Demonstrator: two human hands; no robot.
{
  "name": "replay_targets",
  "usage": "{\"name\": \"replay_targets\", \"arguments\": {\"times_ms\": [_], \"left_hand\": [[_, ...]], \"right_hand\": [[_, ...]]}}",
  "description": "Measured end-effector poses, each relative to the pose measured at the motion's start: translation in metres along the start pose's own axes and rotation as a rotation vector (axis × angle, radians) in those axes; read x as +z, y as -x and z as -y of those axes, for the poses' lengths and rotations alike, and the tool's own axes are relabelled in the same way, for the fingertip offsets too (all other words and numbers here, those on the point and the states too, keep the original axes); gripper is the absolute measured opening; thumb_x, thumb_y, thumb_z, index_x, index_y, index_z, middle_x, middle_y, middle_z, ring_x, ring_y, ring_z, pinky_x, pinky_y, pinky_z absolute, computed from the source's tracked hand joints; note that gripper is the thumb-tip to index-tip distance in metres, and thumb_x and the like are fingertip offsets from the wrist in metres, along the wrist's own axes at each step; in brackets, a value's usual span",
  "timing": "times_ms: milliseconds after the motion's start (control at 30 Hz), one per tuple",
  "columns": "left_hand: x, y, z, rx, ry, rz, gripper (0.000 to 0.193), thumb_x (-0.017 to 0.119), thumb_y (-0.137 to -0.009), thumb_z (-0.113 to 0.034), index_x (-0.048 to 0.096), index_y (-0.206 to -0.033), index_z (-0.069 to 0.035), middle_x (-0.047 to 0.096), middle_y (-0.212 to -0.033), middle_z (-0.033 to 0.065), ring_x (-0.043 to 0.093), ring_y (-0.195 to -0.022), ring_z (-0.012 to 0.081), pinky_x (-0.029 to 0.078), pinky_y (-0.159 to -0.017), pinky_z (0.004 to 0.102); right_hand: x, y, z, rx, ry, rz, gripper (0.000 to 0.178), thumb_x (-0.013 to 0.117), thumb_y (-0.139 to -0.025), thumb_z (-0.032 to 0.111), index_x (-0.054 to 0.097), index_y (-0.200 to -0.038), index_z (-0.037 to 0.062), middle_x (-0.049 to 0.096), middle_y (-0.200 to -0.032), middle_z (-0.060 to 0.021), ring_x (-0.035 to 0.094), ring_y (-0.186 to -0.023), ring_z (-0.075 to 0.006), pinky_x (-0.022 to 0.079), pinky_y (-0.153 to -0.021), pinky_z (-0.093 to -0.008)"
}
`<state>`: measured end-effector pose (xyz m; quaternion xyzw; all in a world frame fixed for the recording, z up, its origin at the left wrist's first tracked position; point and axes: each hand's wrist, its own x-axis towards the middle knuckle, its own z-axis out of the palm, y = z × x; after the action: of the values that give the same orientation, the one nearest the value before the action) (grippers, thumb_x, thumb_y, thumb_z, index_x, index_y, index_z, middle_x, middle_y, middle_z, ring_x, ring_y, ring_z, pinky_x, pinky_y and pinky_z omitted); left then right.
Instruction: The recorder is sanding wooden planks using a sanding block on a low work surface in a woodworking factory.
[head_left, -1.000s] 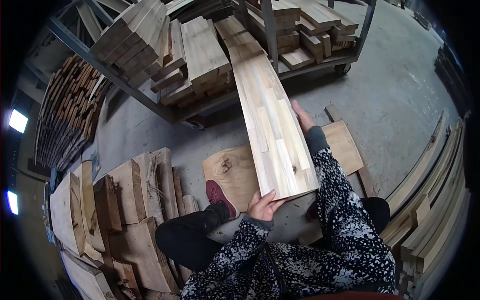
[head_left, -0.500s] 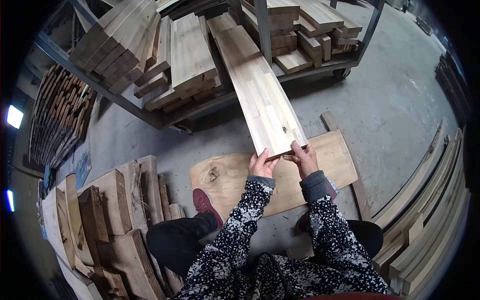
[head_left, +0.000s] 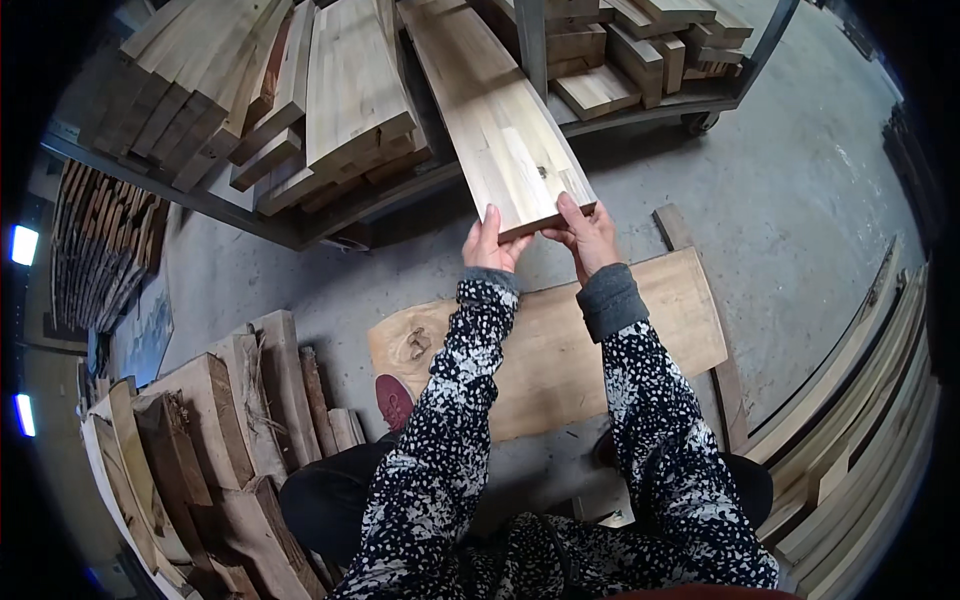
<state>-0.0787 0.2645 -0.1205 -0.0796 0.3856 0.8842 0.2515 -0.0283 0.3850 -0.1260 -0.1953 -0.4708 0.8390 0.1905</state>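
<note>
Both of my hands grip the near end of a long, pale laminated wood board (head_left: 503, 130). My left hand (head_left: 490, 243) has its thumb on the top near the left corner, fingers underneath. At the right corner my right hand (head_left: 588, 236) pinches the board the same way, thumb beside a dark knot. The board slopes away from me, its far part reaching in among the stacks on a metal cart (head_left: 590, 124). Below the held end, a wide wooden plank (head_left: 560, 345) with a knot lies low over the floor.
Stacked boards (head_left: 355, 90) fill the cart left of the held board, and shorter blocks (head_left: 600, 90) sit to its right. Rough thick slabs (head_left: 215, 420) stand at my left. Long strips (head_left: 860, 430) lie at my right. A narrow wooden bar (head_left: 727, 395) passes under the plank's right end.
My hands have moved forward and a little left, pushing the board farther into the cart. The view has shifted slightly, and both arms are stretched out more.
</note>
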Motion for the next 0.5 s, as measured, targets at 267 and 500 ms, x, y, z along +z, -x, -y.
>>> {"name": "replay_targets", "arguments": {"times_ms": [267,500], "left_hand": [[-0.003,-0.109,-0.009,0.860,-0.857,-0.439,0.055,0.030,-0.089,-0.039,0.046,-0.110,0.009,0.048,-0.114,0.0224,0.046,-0.106,0.0298,0.033,-0.094,0.0308],[0.011,-0.164,-0.038,0.810,-0.906,-0.467,0.053,0.031,-0.089,-0.037,0.049,-0.107,0.009,0.048,-0.112,0.0235,0.045,-0.108,0.0319,0.033,-0.093,0.0331]], "right_hand": [[0.018,-0.082,-0.025,-0.289,0.678,-0.206,0.109,0.063,-0.064,0.058,0.005,-0.130,-0.0079,0.028,-0.127,-0.0260,0.031,-0.118,-0.0312,0.025,-0.098,-0.0334],[0.021,-0.148,-0.004,-0.469,0.949,-0.192,0.119,0.066,-0.057,0.059,0.001,-0.129,-0.0091,0.011,-0.133,-0.0308,0.015,-0.126,-0.0341,0.019,-0.101,-0.0338]]}}
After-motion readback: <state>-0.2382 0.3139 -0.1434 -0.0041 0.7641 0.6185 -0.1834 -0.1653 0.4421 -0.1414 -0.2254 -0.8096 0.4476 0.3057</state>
